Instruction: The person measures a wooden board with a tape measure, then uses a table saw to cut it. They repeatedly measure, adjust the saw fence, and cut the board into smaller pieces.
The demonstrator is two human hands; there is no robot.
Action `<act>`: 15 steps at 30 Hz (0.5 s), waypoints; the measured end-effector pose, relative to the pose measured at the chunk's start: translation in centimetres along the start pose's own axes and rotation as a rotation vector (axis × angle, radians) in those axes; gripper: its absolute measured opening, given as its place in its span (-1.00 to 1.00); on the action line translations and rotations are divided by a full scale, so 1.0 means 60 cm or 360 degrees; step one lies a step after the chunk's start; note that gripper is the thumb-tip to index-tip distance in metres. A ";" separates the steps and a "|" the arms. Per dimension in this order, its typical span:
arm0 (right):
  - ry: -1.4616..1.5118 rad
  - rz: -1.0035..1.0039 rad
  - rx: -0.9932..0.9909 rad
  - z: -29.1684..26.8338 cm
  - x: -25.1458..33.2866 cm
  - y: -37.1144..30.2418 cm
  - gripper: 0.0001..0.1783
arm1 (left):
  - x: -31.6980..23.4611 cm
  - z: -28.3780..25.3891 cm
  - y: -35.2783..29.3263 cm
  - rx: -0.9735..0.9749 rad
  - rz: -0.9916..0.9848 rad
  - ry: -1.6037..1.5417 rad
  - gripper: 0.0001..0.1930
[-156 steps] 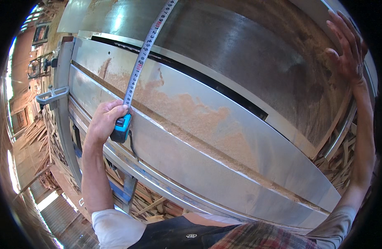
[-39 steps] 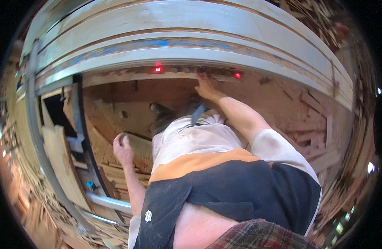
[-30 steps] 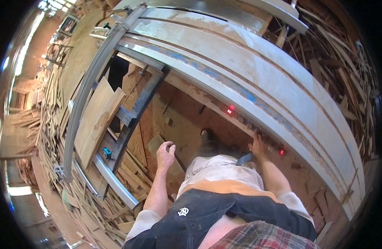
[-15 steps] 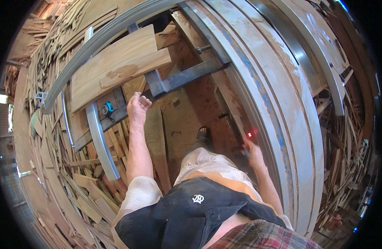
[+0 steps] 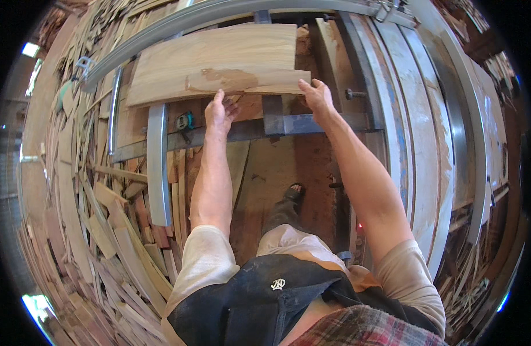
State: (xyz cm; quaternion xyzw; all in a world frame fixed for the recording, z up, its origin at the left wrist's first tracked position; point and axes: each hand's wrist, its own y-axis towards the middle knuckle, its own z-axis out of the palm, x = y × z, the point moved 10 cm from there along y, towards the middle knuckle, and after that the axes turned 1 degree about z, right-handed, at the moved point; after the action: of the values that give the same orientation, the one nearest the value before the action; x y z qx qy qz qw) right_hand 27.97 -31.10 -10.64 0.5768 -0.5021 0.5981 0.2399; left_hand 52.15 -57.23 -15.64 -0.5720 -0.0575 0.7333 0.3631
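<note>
Wood board [image 5: 219, 55] lies on metal frame [image 5: 247, 128]; L hand [image 5: 220, 116] mid nr edge, R hand [image 5: 319, 102] nr R corner. Fingers part-curled, can't tell if gripping. Prob. stiff, mod. heavy, dusty-slick; best gripped nr both ends.

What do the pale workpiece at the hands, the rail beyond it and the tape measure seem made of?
Workpiece: bare wood, apparently unvarnished, with a matte surface and visible grain.
Rail: probably aluminium, dull silver sheen, though steel is possible.
Tape measure: likely plastic outside, teal and black; too small to judge its finish.
</note>
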 end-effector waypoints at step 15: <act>0.0248 -0.0085 0.0584 -0.144 -0.033 -0.400 -0.42 | -0.026 -0.095 -0.168 0.0289 0.0220 -0.0292 -0.41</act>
State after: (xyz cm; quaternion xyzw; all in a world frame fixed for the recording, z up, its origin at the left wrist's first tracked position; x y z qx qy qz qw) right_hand 45.33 -13.80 -3.23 0.5759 -0.3491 0.7158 0.1845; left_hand 62.01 -52.70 -11.32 -0.4700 0.0157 0.8079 0.3553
